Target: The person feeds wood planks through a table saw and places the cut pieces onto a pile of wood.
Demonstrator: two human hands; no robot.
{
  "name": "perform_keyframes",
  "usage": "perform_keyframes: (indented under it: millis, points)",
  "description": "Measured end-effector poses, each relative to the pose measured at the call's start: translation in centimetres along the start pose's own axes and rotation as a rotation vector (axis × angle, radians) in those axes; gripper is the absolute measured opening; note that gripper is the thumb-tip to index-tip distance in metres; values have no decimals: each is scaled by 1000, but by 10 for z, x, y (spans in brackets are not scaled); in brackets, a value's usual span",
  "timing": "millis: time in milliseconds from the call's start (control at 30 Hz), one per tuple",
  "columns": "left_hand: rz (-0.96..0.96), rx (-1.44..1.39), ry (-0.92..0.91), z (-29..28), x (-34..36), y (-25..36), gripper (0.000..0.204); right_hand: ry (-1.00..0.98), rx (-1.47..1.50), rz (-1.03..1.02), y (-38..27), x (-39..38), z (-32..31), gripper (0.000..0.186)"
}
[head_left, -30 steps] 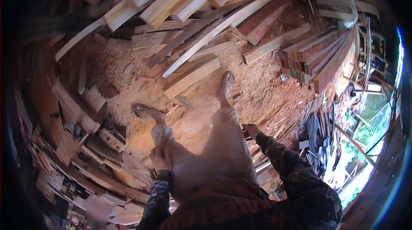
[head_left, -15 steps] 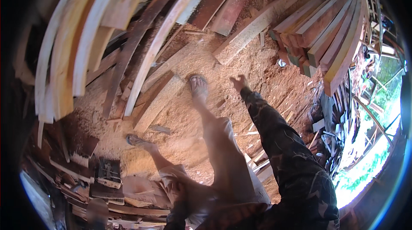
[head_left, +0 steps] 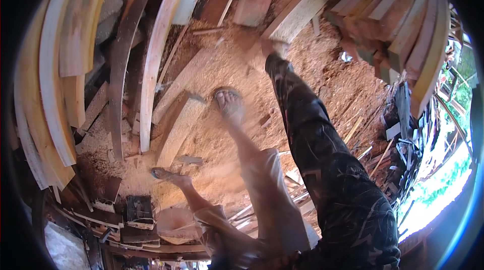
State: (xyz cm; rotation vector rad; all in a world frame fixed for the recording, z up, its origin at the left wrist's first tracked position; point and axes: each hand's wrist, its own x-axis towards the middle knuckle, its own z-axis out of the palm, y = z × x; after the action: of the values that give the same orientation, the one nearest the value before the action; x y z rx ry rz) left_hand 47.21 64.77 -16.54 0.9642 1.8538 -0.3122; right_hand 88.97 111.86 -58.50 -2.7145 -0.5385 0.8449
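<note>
My right hand (head_left: 274, 48) is stretched forward in the dark sleeve (head_left: 322, 154), at the near end of a long pale board (head_left: 297, 8). It is blurred, so I cannot make out whether its fingers grip the board or only touch it. My left hand (head_left: 215, 242) is low beside my pale trouser leg (head_left: 268, 204), blurred and half in shadow; I cannot see its fingers clearly. My sandalled feet (head_left: 228, 99) stand on sawdust beside a thick offcut (head_left: 174, 129).
Long planks (head_left: 56, 98) line the left and top. A bundle of squared timbers (head_left: 403, 33) lies upper right. Dark scrap strips (head_left: 398, 119) pile on the right beside a bright opening (head_left: 438, 179) with greenery. More scrap wood (head_left: 101, 214) lies lower left.
My right hand has moved from beside my knee forward and up to the board's end. The view has swung, so the planks on the left now run more lengthwise away from me.
</note>
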Motion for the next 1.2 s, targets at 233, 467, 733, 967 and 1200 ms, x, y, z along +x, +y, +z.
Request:
perform_keyframes:
  millis: [233,467,733,967,1200]
  points:
    - [155,-75,226,27,15,-39,30,-497,524,-74,-31,-64,-193,26]
    - [-113,-40,178,-12,11,2,33,-843,895,-109,-177,-6,-434,30]
    - [6,-630,239,-78,-18,115,32,-573,353,298,-50,-89,-409,75]
    - [-208,-810,114,-10,-19,1,19,-826,-117,345,78,-122,-215,78]
    - [-457,-489,-375,101,-140,-163,22,-71,-365,-12,102,-13,-64,126]
